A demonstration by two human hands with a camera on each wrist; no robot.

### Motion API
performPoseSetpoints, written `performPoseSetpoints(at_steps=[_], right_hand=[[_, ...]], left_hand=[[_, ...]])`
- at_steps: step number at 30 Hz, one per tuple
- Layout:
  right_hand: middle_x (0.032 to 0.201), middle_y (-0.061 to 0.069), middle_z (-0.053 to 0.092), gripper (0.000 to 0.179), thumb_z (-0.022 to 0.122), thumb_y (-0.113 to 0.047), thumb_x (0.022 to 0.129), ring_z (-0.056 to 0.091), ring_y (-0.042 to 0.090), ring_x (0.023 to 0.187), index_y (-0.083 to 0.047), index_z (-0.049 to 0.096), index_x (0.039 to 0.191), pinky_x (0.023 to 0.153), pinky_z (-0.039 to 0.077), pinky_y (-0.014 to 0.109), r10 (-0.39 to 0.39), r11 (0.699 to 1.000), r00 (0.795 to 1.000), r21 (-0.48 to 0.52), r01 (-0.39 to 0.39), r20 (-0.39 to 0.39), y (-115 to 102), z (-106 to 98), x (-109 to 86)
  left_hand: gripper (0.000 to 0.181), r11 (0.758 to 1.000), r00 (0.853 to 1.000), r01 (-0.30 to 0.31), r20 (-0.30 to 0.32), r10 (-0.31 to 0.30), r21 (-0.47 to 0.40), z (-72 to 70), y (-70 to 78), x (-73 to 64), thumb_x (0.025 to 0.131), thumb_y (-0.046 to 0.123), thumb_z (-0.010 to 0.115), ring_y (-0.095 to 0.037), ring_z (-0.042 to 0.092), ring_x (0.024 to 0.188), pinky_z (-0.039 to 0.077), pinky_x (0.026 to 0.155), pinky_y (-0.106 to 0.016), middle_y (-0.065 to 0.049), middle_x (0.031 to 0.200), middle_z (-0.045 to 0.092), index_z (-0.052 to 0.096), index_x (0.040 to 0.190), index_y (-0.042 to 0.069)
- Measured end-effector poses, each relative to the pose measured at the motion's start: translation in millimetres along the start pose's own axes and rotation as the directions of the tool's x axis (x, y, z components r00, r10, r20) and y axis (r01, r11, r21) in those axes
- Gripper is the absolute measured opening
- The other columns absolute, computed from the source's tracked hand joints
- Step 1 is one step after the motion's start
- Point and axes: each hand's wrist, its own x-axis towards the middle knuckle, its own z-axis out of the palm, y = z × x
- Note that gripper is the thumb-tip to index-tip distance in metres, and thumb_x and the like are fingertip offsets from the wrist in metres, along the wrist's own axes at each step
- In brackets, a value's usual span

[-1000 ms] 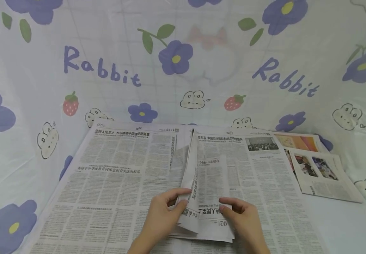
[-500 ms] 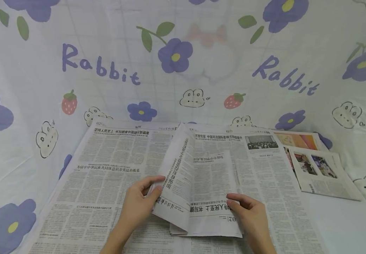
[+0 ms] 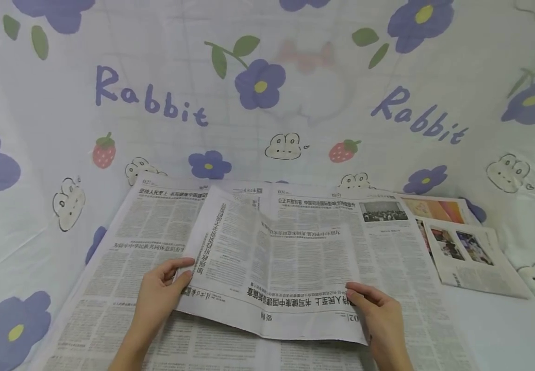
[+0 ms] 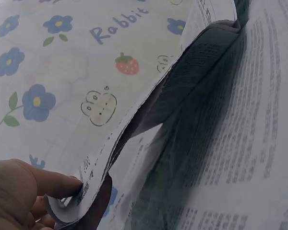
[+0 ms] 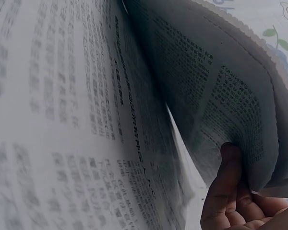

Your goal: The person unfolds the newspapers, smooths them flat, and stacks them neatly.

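White tabletop (image 3: 495, 330): broad spread newspaper (image 3: 402, 278); colour-printed papers (image 3: 481, 268) beside its right edge.

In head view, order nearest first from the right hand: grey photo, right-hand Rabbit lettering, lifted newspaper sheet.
1. Lifted newspaper sheet: pinched in the right hand.
2. Grey photo: upper right of spread newspaper.
3. Right-hand Rabbit lettering: on the backdrop.
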Motion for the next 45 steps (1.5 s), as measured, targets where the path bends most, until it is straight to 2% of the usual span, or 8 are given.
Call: performPoseSetpoints(at_steps=[6, 12, 15, 18, 21, 23, 31, 45], right_hand=[[0.102, 0.002, 0.071, 0.034, 0.080, -0.016, 0.084, 0.065, 0.014, 0.089, -0.003, 0.072, 0.115, 0.072, 0.052, 0.024, 0.024, 1.000, 1.000, 0.001, -0.024, -0.004, 2.2, -5.5, 2.1], [0.107, 0.002, 0.070, 0.034, 0.080, -0.023, 0.085, 0.058, 0.016, 0.100, -0.007, 0.074, 0.114, 0.076, 0.048, 0.021, 0.007, 0.991, 1.000, -0.136, -0.003, 0.029, 6.7, -17.2, 11.0], [0.106, 0.002, 0.070, 0.033, 0.080, -0.023, 0.084, 0.057, 0.017, 0.099, -0.007, 0.075, 0.112, 0.076, 0.046, 0.021, 0.000, 0.982, 0.999, -0.187, 0.009, 0.049, 10.5, -23.5, 18.5], [0.104, 0.003, 0.070, 0.033, 0.081, -0.020, 0.083, 0.060, 0.017, 0.093, -0.004, 0.075, 0.111, 0.073, 0.049, 0.023, 0.007, 0.985, 0.997, -0.171, 0.005, 0.072, 15.5, -28.8, 26.3], [0.100, 0.004, 0.070, 0.033, 0.081, -0.018, 0.083, 0.062, 0.016, 0.087, -0.002, 0.074, 0.111, 0.070, 0.051, 0.024, 0.013, 0.989, 0.996, -0.146, 0.000, 0.084, 18.7, -32.8, 30.9], [0.098, 0.004, 0.070, 0.034, 0.081, -0.017, 0.083, 0.063, 0.017, 0.085, -0.001, 0.073, 0.111, 0.069, 0.051, 0.025, 0.010, 0.990, 0.996, -0.142, 0.002, 0.083, 19.6, -34.2, 32.4], [0.094, 0.003, 0.071, 0.031, 0.082, -0.015, 0.082, 0.064, 0.018, 0.080, -0.001, 0.074, 0.108, 0.064, 0.051, 0.027, -0.012, 0.987, 0.998, -0.158, 0.021, 0.059, 17.4, -33.4, 34.3], [0.088, 0.003, 0.071, 0.029, 0.082, -0.011, 0.081, 0.065, 0.018, 0.074, 0.001, 0.074, 0.106, 0.060, 0.051, 0.026, -0.044, 0.984, 0.999, -0.170, 0.045, 0.014, 16.0, -28.2, 34.0]], left_hand=[[0.025, 1.000, 1.000, 0.015, -0.004, -0.015, 0.022, -1.4, -2.2, 1.9, 0.094, 0.009, 0.066, -0.026, 0.070, 0.075, 0.058, 0.062, -0.033, -0.013, 0.108, 0.068, 0.069, 0.119, 0.007], [0.024, 0.999, 1.000, 0.022, 0.015, -0.023, 0.044, -3.4, -7.0, 4.3, 0.090, 0.010, 0.073, -0.023, 0.070, 0.076, 0.057, 0.063, -0.031, -0.013, 0.114, 0.068, 0.072, 0.114, 0.006], [0.027, 0.999, 0.996, 0.047, 0.078, -0.048, 0.011, -6.3, -11.2, 6.2, 0.088, 0.010, 0.075, -0.026, 0.070, 0.074, 0.057, 0.059, -0.032, -0.014, 0.101, 0.072, 0.073, 0.113, 0.005], [0.032, 0.995, 0.982, 0.092, 0.171, -0.083, -0.047, -10.9, -15.9, 8.0, 0.087, 0.012, 0.076, -0.031, 0.071, 0.075, 0.057, 0.060, -0.035, -0.016, 0.092, 0.073, 0.071, 0.116, 0.001], [0.036, 0.990, 0.962, 0.117, 0.256, -0.093, -0.080, -15.5, -20.2, 9.8, 0.087, 0.014, 0.076, -0.033, 0.071, 0.080, 0.058, 0.065, -0.037, -0.017, 0.094, 0.072, 0.068, 0.118, -0.004], [0.036, 0.988, 0.954, 0.132, 0.281, -0.105, -0.081, -17.1, -22.1, 10.8, 0.087, 0.014, 0.076, -0.033, 0.071, 0.082, 0.058, 0.066, -0.037, -0.018, 0.095, 0.072, 0.068, 0.117, -0.005], [0.029, 0.991, 0.952, 0.132, 0.278, -0.128, 0.003, -16.6, -26.7, 14.0, 0.085, 0.013, 0.078, -0.029, 0.071, 0.080, 0.057, 0.066, -0.033, -0.016, 0.091, 0.073, 0.073, 0.108, -0.004], [0.028, 0.989, 0.948, 0.144, 0.288, -0.133, -0.017, -15.9, -27.6, 13.5, 0.086, 0.011, 0.076, -0.030, 0.071, 0.082, 0.058, 0.068, -0.035, -0.017, 0.094, 0.073, 0.072, 0.109, -0.005]])
